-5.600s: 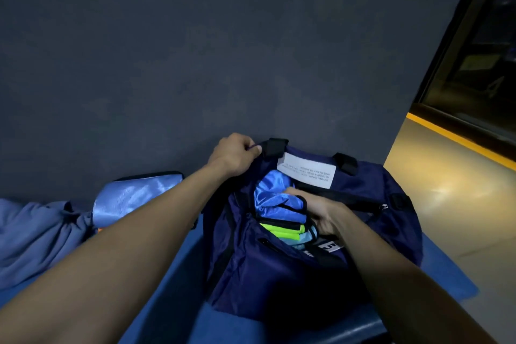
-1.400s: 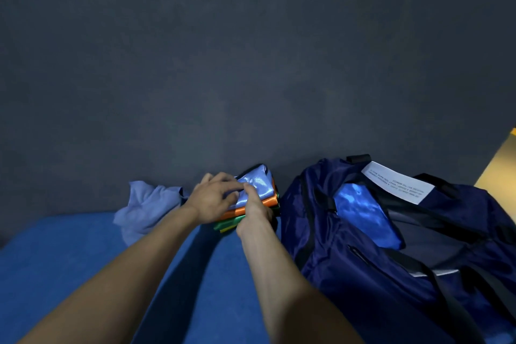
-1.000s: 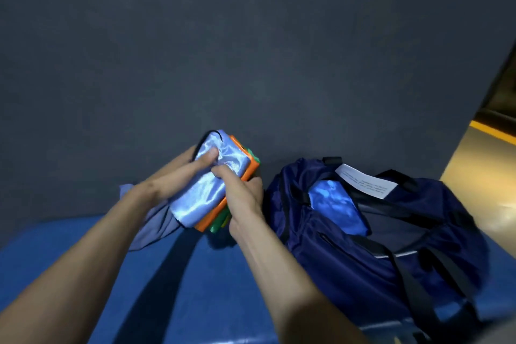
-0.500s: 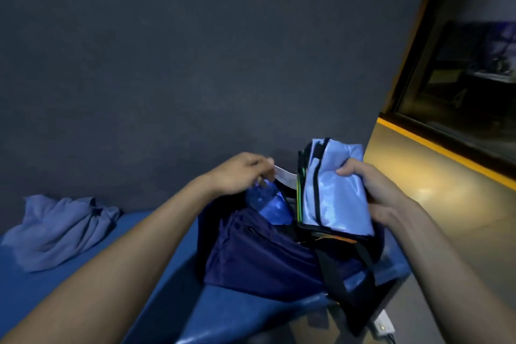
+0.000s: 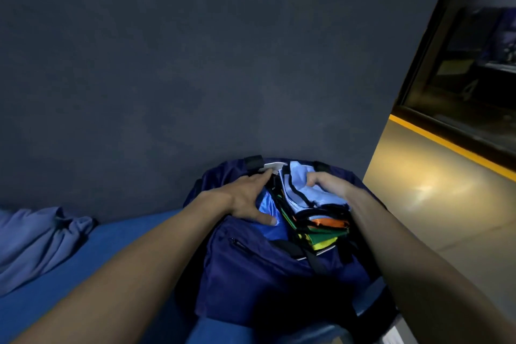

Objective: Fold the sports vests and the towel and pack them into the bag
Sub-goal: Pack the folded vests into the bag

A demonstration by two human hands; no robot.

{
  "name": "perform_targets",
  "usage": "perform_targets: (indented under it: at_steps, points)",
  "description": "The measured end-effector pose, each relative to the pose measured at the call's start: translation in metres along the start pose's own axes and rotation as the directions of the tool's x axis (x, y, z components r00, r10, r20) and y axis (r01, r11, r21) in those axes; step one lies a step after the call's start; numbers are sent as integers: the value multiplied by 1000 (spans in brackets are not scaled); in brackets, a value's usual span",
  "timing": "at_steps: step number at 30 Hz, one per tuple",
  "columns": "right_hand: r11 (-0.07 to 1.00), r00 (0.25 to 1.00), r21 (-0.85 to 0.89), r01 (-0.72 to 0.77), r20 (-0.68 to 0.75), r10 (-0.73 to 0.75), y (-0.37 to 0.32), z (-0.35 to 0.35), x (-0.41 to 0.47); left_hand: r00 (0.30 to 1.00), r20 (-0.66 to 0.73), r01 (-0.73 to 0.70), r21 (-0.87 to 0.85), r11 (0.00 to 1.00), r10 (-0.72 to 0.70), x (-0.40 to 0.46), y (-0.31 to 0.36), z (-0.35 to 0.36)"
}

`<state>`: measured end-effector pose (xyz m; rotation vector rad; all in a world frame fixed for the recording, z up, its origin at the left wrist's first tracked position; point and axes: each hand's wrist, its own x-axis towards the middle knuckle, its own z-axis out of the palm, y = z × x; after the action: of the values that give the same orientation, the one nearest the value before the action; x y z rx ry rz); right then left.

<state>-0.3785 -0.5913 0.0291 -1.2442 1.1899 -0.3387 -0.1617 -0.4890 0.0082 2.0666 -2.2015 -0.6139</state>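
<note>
Packing is underway: the right hand grips the folded vests inside the bag, the left hand spreads its mouth with straight fingers, and the unfolded towel likely comes next.

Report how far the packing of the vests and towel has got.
Done: a shiny blue vest lies in the navy bag. In hand: the right hand grips the folded vest stack entering the bag; the left hand spreads the opening. Left: the towel lies crumpled, unfolded.
</note>
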Motion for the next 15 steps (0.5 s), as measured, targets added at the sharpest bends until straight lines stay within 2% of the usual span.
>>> perform_targets:
  at_steps: [1,3,6,10,15]
  points:
    - [999,997,-47,-3,-76,-1,5,0,7,1000,22,0,1,1000,0,0,-2,1]
    - [990,990,-130,-49,-140,30,12,-1,15,999,52,-10,5,1000,9,-1,-4,2]
    - [932,971,-358,-60,-237,-29,15,-3,20,997,69,-37,16,999,36,-3,-6,3]
    - [973,977,-229,27,-201,-75,21,3,26,996,41,-74,11,997,73,-3,-9,5]
    - [916,963,-402,-4,-247,-104,31,7,22,997,45,-61,12,998,61,-7,-6,5]
